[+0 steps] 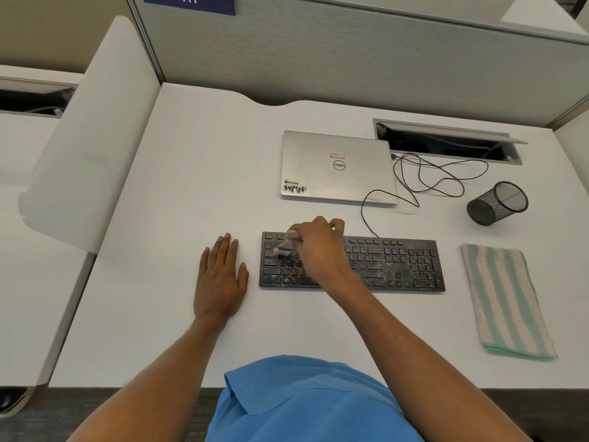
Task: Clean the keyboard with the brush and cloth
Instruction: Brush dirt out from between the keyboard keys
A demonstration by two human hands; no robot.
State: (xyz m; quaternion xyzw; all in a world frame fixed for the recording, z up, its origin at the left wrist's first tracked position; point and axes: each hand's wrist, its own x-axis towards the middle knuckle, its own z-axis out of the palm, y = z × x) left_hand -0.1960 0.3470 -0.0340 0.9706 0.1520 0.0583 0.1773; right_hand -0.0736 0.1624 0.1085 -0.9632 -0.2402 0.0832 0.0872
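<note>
Our right hand (318, 247) gripped the brush (287, 245) on the left keys of the keyboard (398, 250). Our left hand (220, 275) lay flat beside it (not bracing), so the keyboard might slide, scattering grit (387, 266).

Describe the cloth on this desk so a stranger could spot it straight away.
Start at the black keyboard on the white desk. Just right of it, apart from it, lies a folded cloth. It alone is soft, with pale green and beige stripes.
</note>
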